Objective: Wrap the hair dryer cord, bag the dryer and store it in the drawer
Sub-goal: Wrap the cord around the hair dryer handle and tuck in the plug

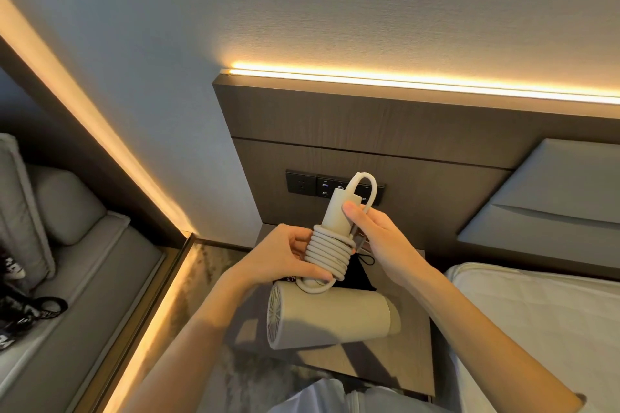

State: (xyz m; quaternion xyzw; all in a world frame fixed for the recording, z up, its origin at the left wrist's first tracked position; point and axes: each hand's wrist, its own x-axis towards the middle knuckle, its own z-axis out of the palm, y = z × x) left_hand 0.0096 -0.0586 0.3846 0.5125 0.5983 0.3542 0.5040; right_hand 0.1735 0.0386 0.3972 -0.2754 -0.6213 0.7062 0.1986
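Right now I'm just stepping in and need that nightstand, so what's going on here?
A person is wrapping the beige cord of a hair dryer around its handle. The left hand grips the coiled turns, while the right hand pinches the loose end near the handle tip. The dryer is held above the nightstand, where a black bag lies beneath it. The dryer is not yet bagged, and no drawer shows as open.
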